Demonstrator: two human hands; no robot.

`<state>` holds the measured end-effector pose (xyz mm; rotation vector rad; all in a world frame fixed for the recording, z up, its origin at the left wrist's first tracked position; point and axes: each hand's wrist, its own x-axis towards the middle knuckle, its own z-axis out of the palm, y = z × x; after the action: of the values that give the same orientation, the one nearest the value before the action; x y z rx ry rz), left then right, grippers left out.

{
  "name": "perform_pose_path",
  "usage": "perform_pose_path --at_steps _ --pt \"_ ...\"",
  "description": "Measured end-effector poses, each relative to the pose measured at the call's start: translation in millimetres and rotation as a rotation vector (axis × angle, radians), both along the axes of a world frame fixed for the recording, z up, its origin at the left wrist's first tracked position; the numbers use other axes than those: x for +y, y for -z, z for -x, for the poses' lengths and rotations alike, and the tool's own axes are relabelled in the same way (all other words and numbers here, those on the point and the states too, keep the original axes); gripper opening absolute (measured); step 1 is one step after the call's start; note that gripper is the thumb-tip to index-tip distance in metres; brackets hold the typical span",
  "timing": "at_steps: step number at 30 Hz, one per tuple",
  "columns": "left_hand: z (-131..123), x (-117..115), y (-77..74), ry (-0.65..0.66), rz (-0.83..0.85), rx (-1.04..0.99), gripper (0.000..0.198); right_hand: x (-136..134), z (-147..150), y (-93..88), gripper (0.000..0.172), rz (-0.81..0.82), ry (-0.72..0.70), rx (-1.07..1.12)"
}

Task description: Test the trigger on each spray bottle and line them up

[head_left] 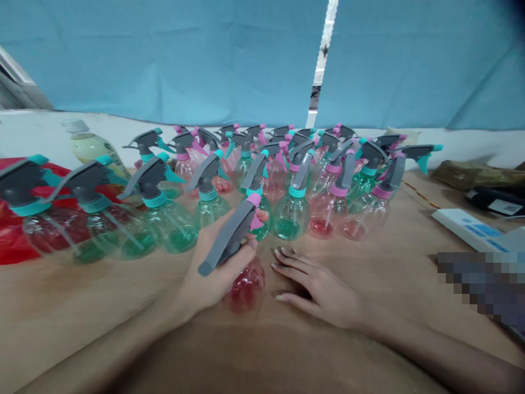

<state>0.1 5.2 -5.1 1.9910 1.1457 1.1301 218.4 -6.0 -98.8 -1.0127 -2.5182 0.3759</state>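
My left hand (217,268) is wrapped round the neck of a pink spray bottle (246,287) with a grey trigger head and pink nozzle. That bottle stands close in front of me, its head pointing away and to the right. To its right, my right hand (315,282) lies on the table with fingers stretched out, holding nothing. Just beyond my hands runs a row of spray bottles, among them a green one (290,216) with a turquoise collar and a pink one (328,210). Several more green and pink ones crowd behind.
A red plastic bag (16,235) lies at the left, near a capped drink bottle (92,145). On the right are a white and blue box (476,227), a black object (496,201) and a pixelated dark shape (484,284). A blue curtain (205,60) hangs behind the wooden table (135,306).
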Motion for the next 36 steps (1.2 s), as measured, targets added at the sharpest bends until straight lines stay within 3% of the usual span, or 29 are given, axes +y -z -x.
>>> perform_pose_path --at_steps 11,18,31,36 --pt "-1.9 -1.7 -5.2 -0.019 -0.01 0.016 0.033 0.5 0.1 0.3 0.057 0.007 -0.002 0.001" --pt "0.0 -0.8 -0.4 -0.019 0.006 0.019 0.036 0.1 0.0 -0.3 0.056 0.008 -0.001 0.016" --pt "3.4 -0.2 -7.4 -0.037 -0.071 0.112 0.015 0.2 0.6 -1.7 0.056 0.005 -0.005 -0.009" --pt "-0.3 0.0 -14.5 0.019 -0.044 0.086 0.01 0.0 0.7 -1.9 0.056 0.005 -0.001 -0.014"
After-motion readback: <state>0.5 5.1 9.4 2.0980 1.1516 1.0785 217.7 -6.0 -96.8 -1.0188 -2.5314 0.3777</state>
